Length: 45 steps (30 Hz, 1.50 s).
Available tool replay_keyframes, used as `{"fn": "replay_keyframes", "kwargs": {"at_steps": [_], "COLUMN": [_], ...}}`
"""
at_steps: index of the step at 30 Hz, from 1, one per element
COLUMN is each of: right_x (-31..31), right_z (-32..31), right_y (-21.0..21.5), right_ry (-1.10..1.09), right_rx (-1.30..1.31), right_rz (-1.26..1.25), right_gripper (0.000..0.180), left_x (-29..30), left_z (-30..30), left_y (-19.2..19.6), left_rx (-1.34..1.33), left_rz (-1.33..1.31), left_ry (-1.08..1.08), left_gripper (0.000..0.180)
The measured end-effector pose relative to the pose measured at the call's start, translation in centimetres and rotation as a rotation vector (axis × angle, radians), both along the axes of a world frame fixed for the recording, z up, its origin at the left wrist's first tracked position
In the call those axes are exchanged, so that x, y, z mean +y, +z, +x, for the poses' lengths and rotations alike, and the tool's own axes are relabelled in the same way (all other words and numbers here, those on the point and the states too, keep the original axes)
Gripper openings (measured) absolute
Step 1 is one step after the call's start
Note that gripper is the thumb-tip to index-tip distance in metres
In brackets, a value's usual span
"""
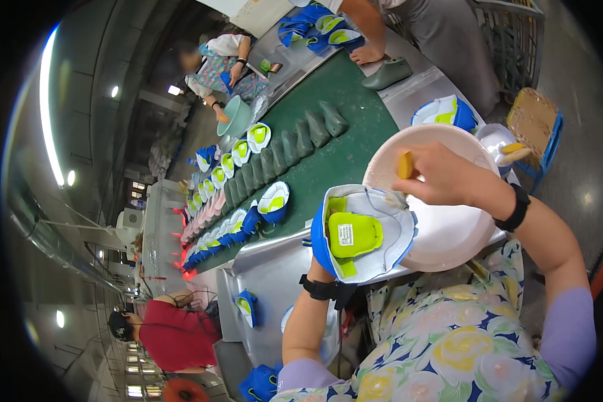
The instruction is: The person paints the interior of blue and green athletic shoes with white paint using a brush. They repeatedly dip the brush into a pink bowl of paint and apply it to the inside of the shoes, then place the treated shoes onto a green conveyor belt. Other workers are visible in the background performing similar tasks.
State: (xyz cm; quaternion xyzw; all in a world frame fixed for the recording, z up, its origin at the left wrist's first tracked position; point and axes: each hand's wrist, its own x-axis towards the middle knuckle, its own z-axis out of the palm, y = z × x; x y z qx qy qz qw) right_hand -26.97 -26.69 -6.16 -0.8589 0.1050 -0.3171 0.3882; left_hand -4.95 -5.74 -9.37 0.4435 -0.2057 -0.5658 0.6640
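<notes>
My left hand [320, 271] is under a blue shoe upper [390, 249] with white lining and a lime insole patch; it holds the upper up, bottom side facing me, and most of its fingers are hidden behind it. In my right hand [443, 173] is a brush with a yellow handle [405, 165], gripped between closed fingers. Its pale bristles meet the upper's white edge at the upper right. Behind and below both hands sits a large pale pink basin [452, 244], partly covered by the upper and my right forearm.
A green conveyor belt [365, 141] carries rows of dark shoe lasts [288, 147] and blue uppers [273, 203]. A metal tray [275, 254] lies left of me. Beyond the basin stand a small white pot [494, 137] and a stool [533, 120]. Co-workers work across the belt.
</notes>
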Motion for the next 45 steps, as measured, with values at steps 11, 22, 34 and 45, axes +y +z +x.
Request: {"fn": "replay_keyframes", "kwargs": {"at_steps": [11,22,34,45], "right_x": [0.1,0.0,-3.6,4.4], "right_z": [1.9,-0.5,4.6,4.9], "right_y": [0.0,-3.9,-10.1,-5.4], "right_ry": [-0.132,-0.143,-0.119,0.267], "right_rx": [0.197,0.283,0.553,0.675], "right_rz": [0.216,0.527,0.290,0.191], "right_gripper": [0.027,0.018,0.024,0.018], "left_x": [0.4,-0.3,8.6,35.4], "left_z": [9.6,25.7,32.2,10.7], "left_y": [-7.7,-13.3,-10.7,-3.7], "left_rx": [-0.975,-0.296,-0.885,-0.990], "left_rz": [-0.022,0.176,0.569,1.053], "left_ry": [0.297,0.485,0.667,-0.049], "left_gripper": [0.043,0.054,0.067,0.079]}}
